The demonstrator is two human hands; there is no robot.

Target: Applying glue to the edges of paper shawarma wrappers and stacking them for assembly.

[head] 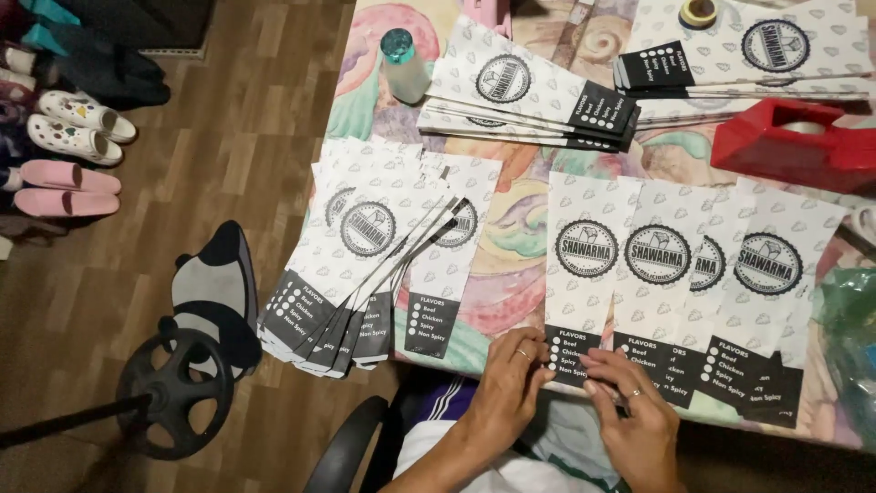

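1. Left hand [513, 379]: fingers curled and pinched on the black bottom edge of the nearest paper sleeve [584, 265], at the near table edge. A ring shows on one finger.
2. Right hand [639, 411]: fingers drawn together over the black end of the neighbouring sleeve [657, 274]; whether it also holds a small item is hard to tell from this view.
3. Row of sleeves: four or so long white paper sleeves lie side by side and overlapping, each with a round black emblem at mid-length and a black checklist panel at the near end; the rightmost sleeve [776, 274] reaches toward a green plastic bag [853, 319].
4. Fanned stack [365, 256]: the same sleeves spread at the table's left corner, black ends overhanging the edge. Judged risk: a nudge from the left forearm could tip these onto the wooden floor [228, 137].
5. Far stacks [529, 87]: two flat bundles of identical sleeves lie across the far side.
6. Judged risk: the overlapping row could shift when one sleeve is pulled, dragging its neighbour.
7. Other items: red tape dispenser [789, 141], teal-capped bottle [401, 62], tape roll [699, 13], patterned tablecloth [511, 228].
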